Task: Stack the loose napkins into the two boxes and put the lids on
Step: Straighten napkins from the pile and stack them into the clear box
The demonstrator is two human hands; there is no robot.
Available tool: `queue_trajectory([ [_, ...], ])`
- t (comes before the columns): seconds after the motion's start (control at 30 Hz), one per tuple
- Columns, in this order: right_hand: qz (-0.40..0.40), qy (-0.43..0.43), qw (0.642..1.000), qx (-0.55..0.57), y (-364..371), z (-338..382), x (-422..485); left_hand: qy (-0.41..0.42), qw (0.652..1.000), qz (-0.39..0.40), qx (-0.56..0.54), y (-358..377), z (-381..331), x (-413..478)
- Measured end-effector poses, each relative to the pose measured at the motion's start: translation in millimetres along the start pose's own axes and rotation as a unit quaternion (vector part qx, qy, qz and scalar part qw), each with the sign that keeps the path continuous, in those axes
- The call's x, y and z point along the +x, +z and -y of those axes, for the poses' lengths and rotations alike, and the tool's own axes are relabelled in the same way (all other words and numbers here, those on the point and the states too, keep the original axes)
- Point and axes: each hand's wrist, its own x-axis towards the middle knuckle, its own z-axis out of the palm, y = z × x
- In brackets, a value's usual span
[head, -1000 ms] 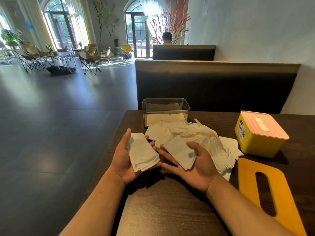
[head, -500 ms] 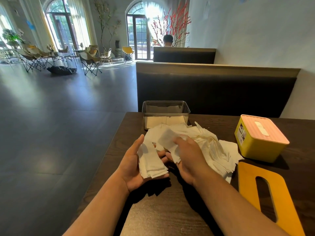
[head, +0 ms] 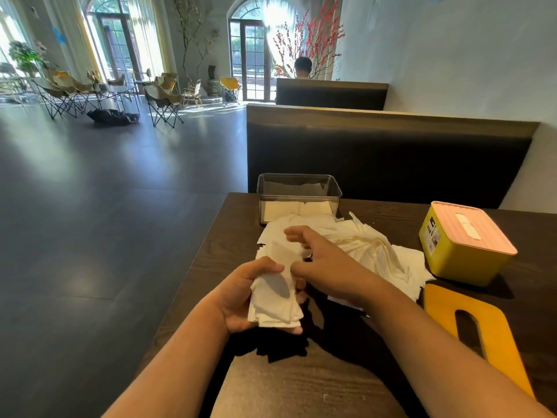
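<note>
Napkins (head: 275, 300) sit stacked in our left hand (head: 238, 294), fingers curled round them; our right hand (head: 328, 263) rests over the top, and we cannot tell its grip.

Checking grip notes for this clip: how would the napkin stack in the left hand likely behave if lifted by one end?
Probably floppy: the napkin stack curves across the left hand. Likely light, since curled fingers alone hold it. Sheets may slide apart; their lower edges look uneven.

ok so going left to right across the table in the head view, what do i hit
left hand gripping the napkin stack → right hand → loose napkin pile → yellow box
</note>
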Motion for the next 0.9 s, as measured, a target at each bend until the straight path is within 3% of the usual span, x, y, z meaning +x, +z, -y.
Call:
queue_trajectory([
  [0.07,0.096,-0.027,0.995,0.026,-10.4,-7.9,-8.5,-0.033,0.997,0.039,0.051,0.0,3.3,-2.1],
  [0.13,0.125,-0.058,0.990,0.024,-14.5,-14.8,-19.2,-0.058,0.990,0.064,0.110,5.2,5.6,-2.1],
  [0.3,0.030,-0.124,0.992,0.021,-5.4,-32.8,-44.1,-0.122,0.958,0.054,0.255,22.3,-4.1,2.9],
  [0.47,-0.034,-0.130,0.988,0.082,4.6,-53.6,-57.1,-0.141,0.923,0.001,0.359,48.1,-22.5,0.3],
  [0.57,-0.060,-0.124,0.984,0.114,3.5,-61.8,-57.6,-0.145,0.879,-0.016,0.454,59.5,-36.0,-5.9],
  [0.7,-0.107,-0.102,0.974,0.173,2.9,-68.4,-52.9,-0.012,0.775,-0.146,0.614,60.9,-31.8,-18.6],
  [0.83,-0.125,-0.086,0.975,0.165,15.4,-74.7,-45.2,0.161,0.784,-0.308,0.514,39.4,17.6,-19.5],
  [0.9,-0.107,-0.075,0.981,0.143,22.4,-76.4,-44.2,0.214,0.808,-0.348,0.423,34.8,47.4,-11.4],
])
